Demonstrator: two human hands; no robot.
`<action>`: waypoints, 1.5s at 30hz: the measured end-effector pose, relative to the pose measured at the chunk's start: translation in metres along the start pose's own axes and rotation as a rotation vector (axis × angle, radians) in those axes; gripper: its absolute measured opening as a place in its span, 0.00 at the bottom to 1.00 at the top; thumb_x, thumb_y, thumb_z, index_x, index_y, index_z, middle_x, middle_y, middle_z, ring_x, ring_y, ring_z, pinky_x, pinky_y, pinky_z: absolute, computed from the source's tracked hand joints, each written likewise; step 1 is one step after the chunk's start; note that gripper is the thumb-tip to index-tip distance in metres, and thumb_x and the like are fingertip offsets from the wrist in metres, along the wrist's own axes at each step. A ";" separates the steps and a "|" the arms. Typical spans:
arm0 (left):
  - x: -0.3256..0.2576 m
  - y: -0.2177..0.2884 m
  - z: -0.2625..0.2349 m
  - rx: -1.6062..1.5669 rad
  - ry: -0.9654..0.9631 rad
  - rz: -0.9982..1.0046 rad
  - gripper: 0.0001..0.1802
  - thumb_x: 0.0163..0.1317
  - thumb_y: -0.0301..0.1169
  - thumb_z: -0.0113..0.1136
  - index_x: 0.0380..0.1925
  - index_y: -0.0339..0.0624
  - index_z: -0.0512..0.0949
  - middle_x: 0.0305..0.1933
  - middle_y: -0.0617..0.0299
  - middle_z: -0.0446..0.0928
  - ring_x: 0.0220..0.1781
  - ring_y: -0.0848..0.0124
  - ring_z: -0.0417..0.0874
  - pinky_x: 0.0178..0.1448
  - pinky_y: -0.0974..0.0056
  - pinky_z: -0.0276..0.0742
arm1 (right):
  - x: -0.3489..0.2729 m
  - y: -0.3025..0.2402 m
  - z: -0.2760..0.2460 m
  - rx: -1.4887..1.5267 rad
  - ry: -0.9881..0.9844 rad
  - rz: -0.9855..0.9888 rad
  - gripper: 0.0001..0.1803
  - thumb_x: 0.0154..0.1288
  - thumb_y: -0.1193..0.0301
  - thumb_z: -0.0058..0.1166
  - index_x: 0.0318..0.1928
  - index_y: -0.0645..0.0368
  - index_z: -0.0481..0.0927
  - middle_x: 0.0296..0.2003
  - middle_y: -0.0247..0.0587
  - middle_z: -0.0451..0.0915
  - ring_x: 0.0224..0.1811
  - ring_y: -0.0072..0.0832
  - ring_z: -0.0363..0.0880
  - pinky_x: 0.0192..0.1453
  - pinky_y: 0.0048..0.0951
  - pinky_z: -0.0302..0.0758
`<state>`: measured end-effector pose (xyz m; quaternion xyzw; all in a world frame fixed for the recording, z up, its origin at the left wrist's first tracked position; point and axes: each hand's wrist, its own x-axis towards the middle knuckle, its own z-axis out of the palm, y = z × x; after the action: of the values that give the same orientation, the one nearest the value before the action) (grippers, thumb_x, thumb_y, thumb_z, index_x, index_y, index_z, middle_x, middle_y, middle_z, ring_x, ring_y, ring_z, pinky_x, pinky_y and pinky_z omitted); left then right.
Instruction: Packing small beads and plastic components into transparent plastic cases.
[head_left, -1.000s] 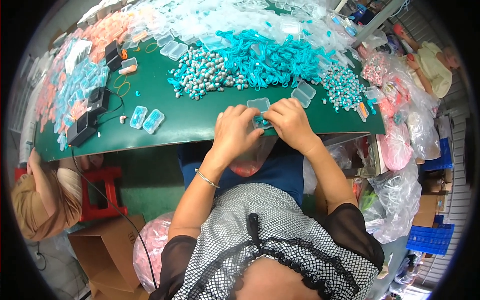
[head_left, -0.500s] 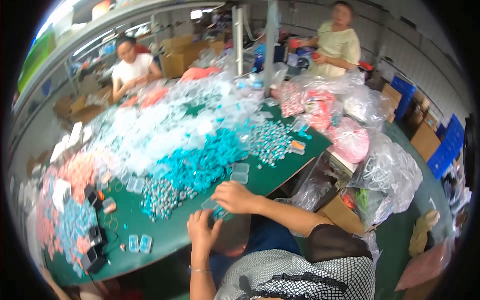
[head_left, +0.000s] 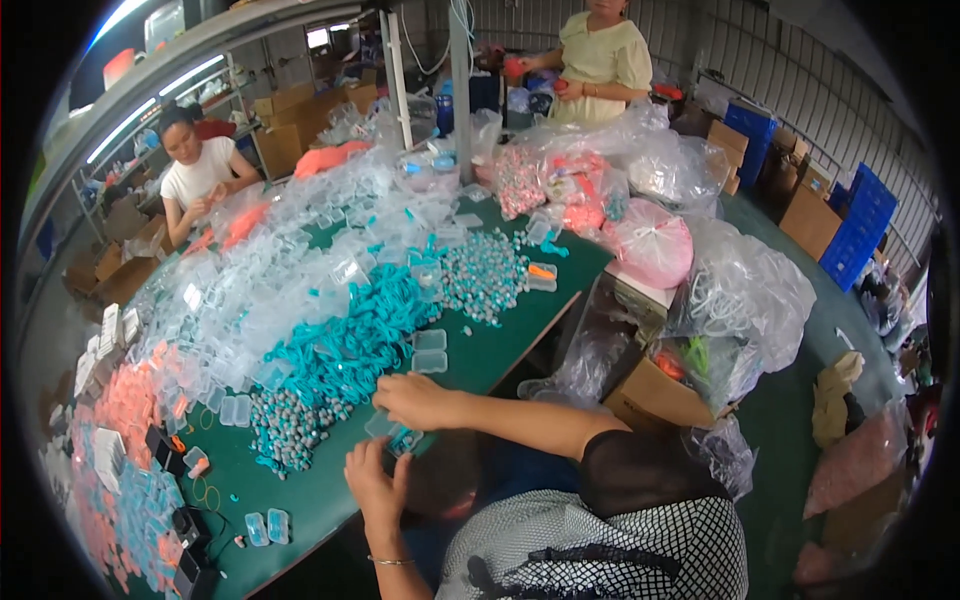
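Over the near edge of the green table, both my hands are at a small clear plastic case [head_left: 379, 424] with its lid raised and something teal inside. My left hand [head_left: 374, 488] grips its near side, thumb and fingers around the edge. Curled over the far side is my right hand [head_left: 415, 401], its fingertips partly hidden. Just beyond lie a heap of grey-and-teal small plugs [head_left: 290, 425] and a pile of teal cords [head_left: 350, 335]. Another open clear case [head_left: 430, 352] rests on the table past my right hand.
Clear cases [head_left: 240, 310] are heaped across the green table [head_left: 300, 515]. Two filled cases [head_left: 267, 527] lie near the left front, beside black boxes [head_left: 193, 575]. Plastic bags [head_left: 745, 295] and a cardboard box [head_left: 660, 395] stand right. Two people work beyond the table.
My view has turned, so the table and heaps sit further left in the picture. Both hands stay at the case; its lid still stands raised.
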<state>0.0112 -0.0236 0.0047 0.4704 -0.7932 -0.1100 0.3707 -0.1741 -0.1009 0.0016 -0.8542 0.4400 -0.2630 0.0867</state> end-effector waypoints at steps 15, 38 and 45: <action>-0.005 0.003 0.001 -0.019 0.014 -0.059 0.30 0.48 0.30 0.74 0.53 0.39 0.74 0.43 0.55 0.77 0.46 0.56 0.76 0.53 0.56 0.70 | -0.009 -0.013 -0.019 0.108 0.149 -0.104 0.15 0.53 0.77 0.66 0.38 0.58 0.73 0.38 0.44 0.70 0.40 0.45 0.78 0.39 0.44 0.75; -0.015 0.006 0.002 0.031 0.067 -0.058 0.25 0.47 0.35 0.76 0.44 0.41 0.76 0.41 0.56 0.77 0.46 0.53 0.76 0.49 0.53 0.69 | -0.036 -0.025 -0.025 0.251 0.280 -0.199 0.05 0.60 0.76 0.59 0.35 0.60 0.76 0.35 0.44 0.72 0.38 0.45 0.77 0.40 0.42 0.75; -0.009 0.008 0.010 0.071 0.172 -0.006 0.26 0.49 0.40 0.73 0.46 0.40 0.77 0.43 0.51 0.78 0.45 0.49 0.76 0.49 0.50 0.71 | -0.045 -0.014 -0.027 0.263 0.334 -0.191 0.05 0.65 0.73 0.58 0.35 0.62 0.82 0.35 0.47 0.81 0.38 0.44 0.80 0.43 0.39 0.78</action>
<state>0.0019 -0.0138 -0.0025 0.4933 -0.7605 -0.0421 0.4202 -0.1998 -0.0540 0.0126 -0.8179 0.3275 -0.4627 0.0980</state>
